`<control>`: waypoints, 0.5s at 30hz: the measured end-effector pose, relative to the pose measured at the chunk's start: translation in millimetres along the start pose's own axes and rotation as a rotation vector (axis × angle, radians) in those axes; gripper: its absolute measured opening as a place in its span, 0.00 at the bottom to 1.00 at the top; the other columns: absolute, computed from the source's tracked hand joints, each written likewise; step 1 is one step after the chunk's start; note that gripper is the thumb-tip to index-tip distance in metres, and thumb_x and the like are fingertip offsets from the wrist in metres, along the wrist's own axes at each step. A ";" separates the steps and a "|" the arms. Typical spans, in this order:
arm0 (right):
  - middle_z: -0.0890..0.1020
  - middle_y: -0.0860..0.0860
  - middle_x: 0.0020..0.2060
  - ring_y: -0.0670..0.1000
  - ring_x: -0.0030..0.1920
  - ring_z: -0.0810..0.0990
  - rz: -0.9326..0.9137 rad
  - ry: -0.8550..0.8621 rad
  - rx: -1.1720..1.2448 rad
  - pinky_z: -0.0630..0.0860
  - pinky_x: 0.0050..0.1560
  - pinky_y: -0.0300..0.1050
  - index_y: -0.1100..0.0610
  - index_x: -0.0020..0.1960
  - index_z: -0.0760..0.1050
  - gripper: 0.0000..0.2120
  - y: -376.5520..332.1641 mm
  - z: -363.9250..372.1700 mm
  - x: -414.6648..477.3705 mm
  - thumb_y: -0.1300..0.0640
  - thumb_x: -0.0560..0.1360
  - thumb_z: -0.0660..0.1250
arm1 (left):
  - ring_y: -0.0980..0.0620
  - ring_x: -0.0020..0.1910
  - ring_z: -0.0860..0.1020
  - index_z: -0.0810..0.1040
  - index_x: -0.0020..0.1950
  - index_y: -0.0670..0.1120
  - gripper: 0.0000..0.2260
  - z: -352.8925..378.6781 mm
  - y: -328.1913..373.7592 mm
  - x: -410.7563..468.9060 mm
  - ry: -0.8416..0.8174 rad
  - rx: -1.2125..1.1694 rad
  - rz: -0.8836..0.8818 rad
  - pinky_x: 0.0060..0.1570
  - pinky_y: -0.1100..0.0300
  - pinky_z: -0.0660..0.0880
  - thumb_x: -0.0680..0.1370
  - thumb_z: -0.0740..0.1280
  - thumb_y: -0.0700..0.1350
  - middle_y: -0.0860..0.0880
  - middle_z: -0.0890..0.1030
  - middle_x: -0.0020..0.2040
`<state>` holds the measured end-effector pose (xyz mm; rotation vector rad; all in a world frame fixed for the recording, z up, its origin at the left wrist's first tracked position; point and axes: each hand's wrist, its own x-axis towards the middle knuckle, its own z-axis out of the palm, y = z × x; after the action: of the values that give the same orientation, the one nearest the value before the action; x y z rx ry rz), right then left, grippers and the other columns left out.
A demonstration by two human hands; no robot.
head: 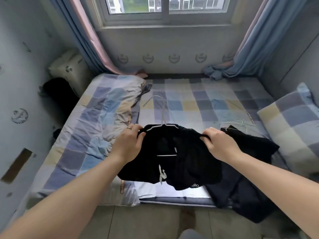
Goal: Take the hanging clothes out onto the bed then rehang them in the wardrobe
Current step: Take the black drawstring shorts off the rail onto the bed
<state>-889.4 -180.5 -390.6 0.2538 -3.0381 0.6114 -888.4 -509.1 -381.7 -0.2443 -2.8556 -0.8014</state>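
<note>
Checked bed (189, 100) below a window. Black shorts (172, 169) held over its near edge, waistband gripped at either end by left hand (128, 144) and right hand (219, 144). Wire hanger (163, 118) threaded inside. Small white lettering (195, 185) at hem, too small to read.

Head-worn view, wide; faces down over bed (189, 104), toward window (165, 16).
</note>
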 end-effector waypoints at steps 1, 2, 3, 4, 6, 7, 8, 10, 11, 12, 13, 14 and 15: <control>0.76 0.43 0.45 0.50 0.44 0.75 0.018 -0.025 0.003 0.72 0.43 0.48 0.50 0.50 0.75 0.07 6.1 11.7 6.1 0.49 0.81 0.61 | 0.40 0.52 0.77 0.76 0.58 0.42 0.08 9.9 -6.6 4.4 -0.024 0.005 -0.018 0.51 0.47 0.74 0.82 0.64 0.44 0.43 0.79 0.53; 0.76 0.43 0.45 0.49 0.44 0.74 0.032 -0.056 0.007 0.71 0.43 0.48 0.49 0.50 0.75 0.07 12.3 23.7 12.8 0.49 0.81 0.61 | 0.40 0.52 0.77 0.76 0.58 0.43 0.08 20.1 -13.5 8.9 -0.050 0.014 -0.040 0.51 0.47 0.74 0.82 0.64 0.45 0.43 0.79 0.53; 0.76 0.43 0.45 0.49 0.44 0.74 0.042 -0.089 0.012 0.71 0.43 0.48 0.49 0.50 0.75 0.07 18.8 35.7 19.8 0.49 0.81 0.60 | 0.41 0.53 0.76 0.76 0.58 0.43 0.08 30.5 -20.1 13.7 -0.072 0.027 -0.063 0.52 0.47 0.73 0.82 0.63 0.45 0.43 0.79 0.53; 0.76 0.43 0.45 0.49 0.44 0.74 0.050 -0.121 0.019 0.72 0.42 0.49 0.49 0.49 0.74 0.06 25.7 47.8 27.2 0.49 0.81 0.60 | 0.42 0.54 0.76 0.76 0.58 0.43 0.08 41.4 -26.7 18.9 -0.094 0.039 -0.085 0.53 0.48 0.73 0.82 0.63 0.46 0.43 0.79 0.53; 0.75 0.43 0.43 0.50 0.43 0.73 0.071 -0.183 0.043 0.72 0.42 0.49 0.48 0.47 0.73 0.06 39.6 72.9 42.7 0.49 0.81 0.60 | 0.42 0.54 0.76 0.76 0.58 0.44 0.09 64.3 -39.3 28.7 -0.142 0.057 -0.138 0.53 0.48 0.73 0.82 0.63 0.47 0.44 0.80 0.52; 0.75 0.44 0.43 0.50 0.43 0.74 0.076 -0.217 0.046 0.72 0.41 0.49 0.49 0.46 0.73 0.07 46.2 85.8 50.9 0.49 0.81 0.60 | 0.41 0.53 0.76 0.76 0.58 0.44 0.09 76.2 -45.5 33.5 -0.167 0.068 -0.166 0.53 0.47 0.73 0.82 0.63 0.47 0.44 0.80 0.51; 0.75 0.45 0.43 0.51 0.44 0.74 0.080 -0.256 0.042 0.71 0.41 0.49 0.50 0.46 0.74 0.08 52.8 99.0 59.0 0.49 0.81 0.60 | 0.41 0.53 0.76 0.76 0.58 0.44 0.09 88.7 -51.8 37.8 -0.192 0.084 -0.192 0.53 0.46 0.73 0.82 0.63 0.47 0.44 0.81 0.51; 0.75 0.46 0.42 0.51 0.44 0.75 0.107 -0.336 0.042 0.71 0.41 0.48 0.51 0.46 0.74 0.09 66.2 125.7 74.1 0.49 0.81 0.59 | 0.40 0.54 0.76 0.77 0.58 0.44 0.10 115.6 -65.1 46.5 -0.239 0.122 -0.239 0.55 0.45 0.72 0.82 0.63 0.48 0.44 0.81 0.51; 0.75 0.46 0.42 0.51 0.44 0.75 0.126 -0.368 0.047 0.72 0.41 0.49 0.51 0.45 0.74 0.10 72.6 139.0 81.5 0.49 0.81 0.58 | 0.41 0.55 0.75 0.77 0.59 0.44 0.10 129.3 -71.7 51.7 -0.259 0.138 -0.262 0.56 0.46 0.72 0.82 0.62 0.49 0.44 0.81 0.52; 0.75 0.46 0.42 0.51 0.44 0.75 0.145 -0.394 0.050 0.73 0.41 0.49 0.52 0.45 0.74 0.11 78.8 152.4 88.8 0.49 0.81 0.58 | 0.41 0.56 0.75 0.76 0.60 0.45 0.11 143.6 -78.6 57.5 -0.278 0.151 -0.283 0.56 0.46 0.71 0.83 0.61 0.49 0.45 0.81 0.53; 0.74 0.47 0.43 0.52 0.44 0.76 0.165 -0.413 0.051 0.74 0.42 0.50 0.52 0.45 0.74 0.11 84.8 164.9 95.9 0.49 0.81 0.58 | 0.42 0.56 0.74 0.76 0.60 0.46 0.11 157.5 -85.4 63.6 -0.294 0.162 -0.301 0.57 0.46 0.71 0.83 0.61 0.50 0.46 0.81 0.54; 0.74 0.47 0.43 0.52 0.44 0.76 0.185 -0.426 0.052 0.75 0.43 0.51 0.53 0.46 0.74 0.11 90.3 176.3 102.8 0.49 0.81 0.58 | 0.42 0.57 0.74 0.76 0.61 0.46 0.11 171.2 -91.9 70.4 -0.303 0.173 -0.315 0.57 0.46 0.70 0.83 0.60 0.50 0.46 0.81 0.55; 0.74 0.48 0.43 0.52 0.44 0.76 0.206 -0.434 0.054 0.75 0.43 0.52 0.53 0.46 0.74 0.11 95.9 187.6 109.5 0.50 0.81 0.58 | 0.42 0.57 0.74 0.76 0.61 0.46 0.12 184.8 -98.6 76.8 -0.306 0.181 -0.324 0.57 0.46 0.69 0.83 0.61 0.50 0.46 0.80 0.56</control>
<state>-1013.2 -182.6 -593.2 0.0819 -3.5001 0.7374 -1004.0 -486.2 -571.2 0.1374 -3.2866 -0.5912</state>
